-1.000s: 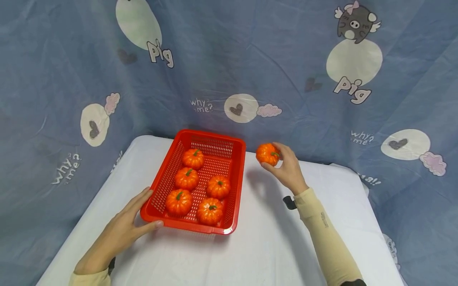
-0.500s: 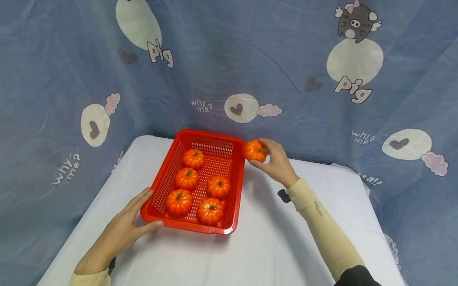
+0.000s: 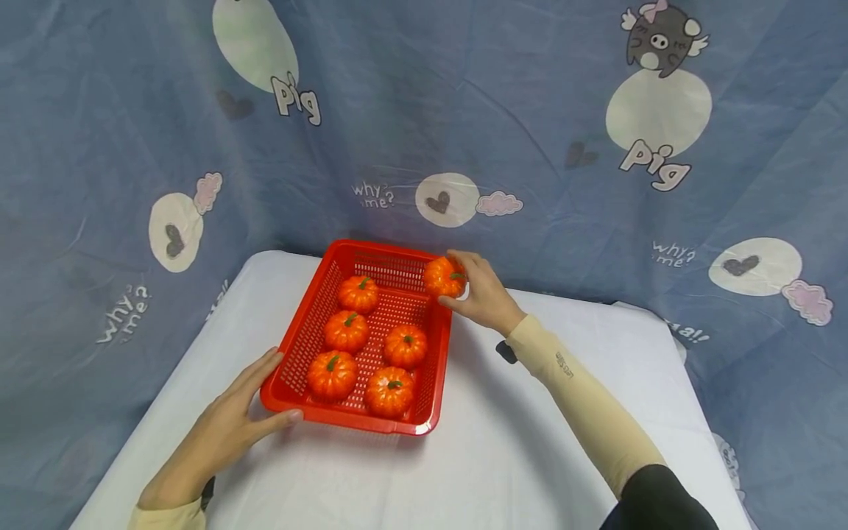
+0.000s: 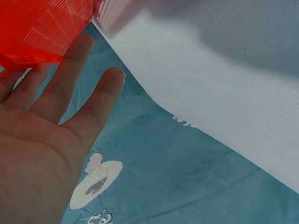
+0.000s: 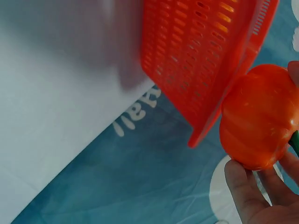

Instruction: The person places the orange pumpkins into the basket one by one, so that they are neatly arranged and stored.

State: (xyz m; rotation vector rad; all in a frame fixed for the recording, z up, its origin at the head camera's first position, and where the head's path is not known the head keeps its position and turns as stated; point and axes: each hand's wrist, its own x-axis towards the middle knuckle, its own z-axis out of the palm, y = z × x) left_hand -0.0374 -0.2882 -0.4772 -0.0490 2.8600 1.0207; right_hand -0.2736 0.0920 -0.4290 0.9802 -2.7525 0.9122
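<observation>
A red perforated plastic basket (image 3: 433,394) stands on the white-covered table, with several small orange pumpkins (image 3: 346,331) with green stems lying in it. At its front left corner rests my left hand (image 3: 221,427), fingers extended along the outside and thumb by the front rim. The left wrist view shows those fingers straight beside the basket wall (image 4: 56,23). My right hand (image 3: 486,294) pinches another small pumpkin (image 3: 442,277) between thumb and fingers, above the back part of the basket's right rim. Close up in the right wrist view, this pumpkin (image 5: 257,116) overlaps the rim.
A white cloth (image 3: 530,434) covers the table. Blue fabric (image 3: 556,184) with printed pigs, hearts and lettering hangs behind the table and along its sides. The table's back edge runs close behind the basket.
My right hand has moved left with its pumpkin, from beside the basket to over its right rim. The left hand, the basket and the pumpkins inside have stayed put.
</observation>
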